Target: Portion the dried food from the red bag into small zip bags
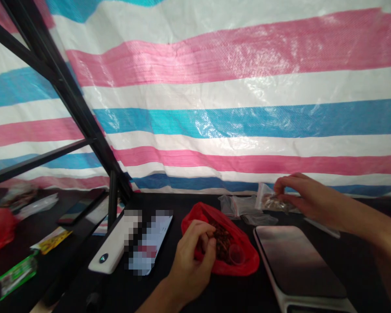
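A red plastic bag point(247, 265) lies wide open on the black table, with small dried brown pieces point(223, 239) and a small clear round cup point(236, 254) inside. My left hand point(195, 256) is over the bag's left side, fingers curled into a pinch; a brown bit shows at the fingertips, too small to name. Toward the back, my right hand point(301, 195) has its thumb and fingers closed on a small clear zip bag point(263, 198) with brownish bits in it. Flat clear bags point(244, 205) lie just left of it.
A digital scale point(296, 256) stands right of the red bag. Left are a white power bank point(112, 248), a phone point(159, 243), and green point(18, 274) and yellow packets point(55, 240). A black metal frame point(68, 100) rises before a striped tarp point(231, 95).
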Tool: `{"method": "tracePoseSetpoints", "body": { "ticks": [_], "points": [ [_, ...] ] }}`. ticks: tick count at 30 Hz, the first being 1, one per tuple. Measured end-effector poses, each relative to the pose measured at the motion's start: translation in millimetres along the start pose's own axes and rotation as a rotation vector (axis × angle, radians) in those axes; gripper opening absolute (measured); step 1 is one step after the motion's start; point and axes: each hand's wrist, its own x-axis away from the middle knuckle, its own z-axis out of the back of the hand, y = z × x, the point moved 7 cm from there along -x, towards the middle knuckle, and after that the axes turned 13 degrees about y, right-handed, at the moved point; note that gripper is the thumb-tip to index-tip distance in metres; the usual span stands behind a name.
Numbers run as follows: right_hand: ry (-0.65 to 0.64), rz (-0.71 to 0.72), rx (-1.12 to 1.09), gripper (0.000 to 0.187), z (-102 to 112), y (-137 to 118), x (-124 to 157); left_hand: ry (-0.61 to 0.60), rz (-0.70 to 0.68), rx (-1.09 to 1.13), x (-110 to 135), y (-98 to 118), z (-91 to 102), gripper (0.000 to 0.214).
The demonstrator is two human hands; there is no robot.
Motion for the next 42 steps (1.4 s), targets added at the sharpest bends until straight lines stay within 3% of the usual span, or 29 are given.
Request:
{"method": "tracePoseSetpoints", "body": {
  "ticks": [2,4,6,8,12,17,20,27,34,42],
  "points": [
    [-0.002,0.157,-0.15,0.02,-4,-45,4,-0.051,0.245,0.154,3,-12,-7.3,0.013],
    [-0.087,0.294,-0.21,0.024,-14,-88,11,-0.104,0.452,0.297,9,-21,-16.0,0.022],
    [-0.199,0.343,-0.182,0.027,-27,-116,18,-0.149,0.584,0.399,12,-26,-23.4,0.033],
    [-0.232,0.366,-0.143,0.029,-36,-132,20,-0.17,0.659,0.452,13,-27,-27.7,0.039],
    [-0.219,0.401,-0.083,0.028,-49,-135,17,-0.186,0.77,0.54,10,-28,-32.6,0.043],
    [-0.002,0.398,-0.059,0.015,-49,-141,16,-0.181,0.809,0.66,6,-25,-30.6,0.042],
    [-0.085,0.351,-0.078,0.002,-59,-154,23,-0.136,0.82,0.702,5,-27,-25.7,0.039],
    [-0.216,0.254,-0.055,0.012,-72,-155,26,-0.07,0.873,0.764,9,-43,-26.4,0.04],
    [-0.255,0.16,-0.149,0.014,-80,-145,25,-0.071,0.899,0.74,9,-48,-27.1,0.039],
    [-0.273,0.122,-0.079,0.01,-84,-143,22,-0.108,0.854,0.719,2,-41,-27.3,0.033]
  ]
}}
